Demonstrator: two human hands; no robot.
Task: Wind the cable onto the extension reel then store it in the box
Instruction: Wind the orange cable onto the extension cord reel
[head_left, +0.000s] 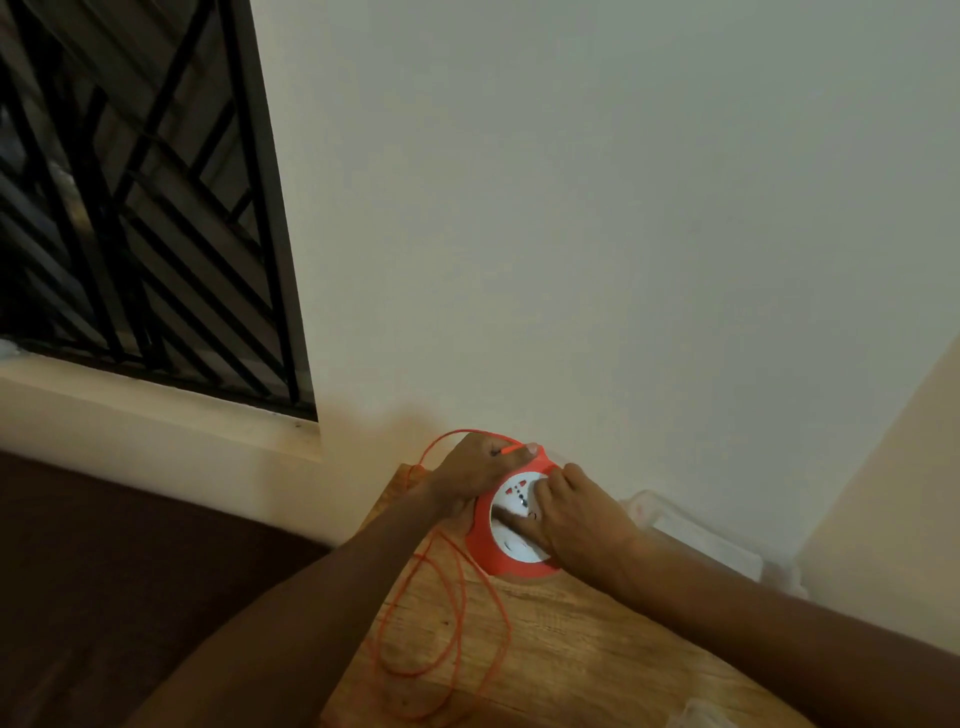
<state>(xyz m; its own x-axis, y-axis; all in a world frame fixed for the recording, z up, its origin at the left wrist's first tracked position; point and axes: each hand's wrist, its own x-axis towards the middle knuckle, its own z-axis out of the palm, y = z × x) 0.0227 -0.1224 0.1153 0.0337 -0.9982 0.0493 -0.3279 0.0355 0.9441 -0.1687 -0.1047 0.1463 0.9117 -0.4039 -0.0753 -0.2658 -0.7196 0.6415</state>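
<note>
The orange extension reel (480, 545) with a white socket face lies flat at the far end of the wooden table (571, 634). My left hand (475, 473) grips the reel's far left rim and pinches the orange cable (441, 623) against it. My right hand (571, 514) presses on the white face, fingers curled on the centre. Loose cable loops trail across the table toward me. A clear plastic box (696, 535) stands to the right of the reel, against the wall.
A cream wall rises right behind the table. A barred window (130, 208) is at the upper left. A dark brown surface (130, 571) lies left of the table. Something clear plastic (696, 717) shows at the bottom edge.
</note>
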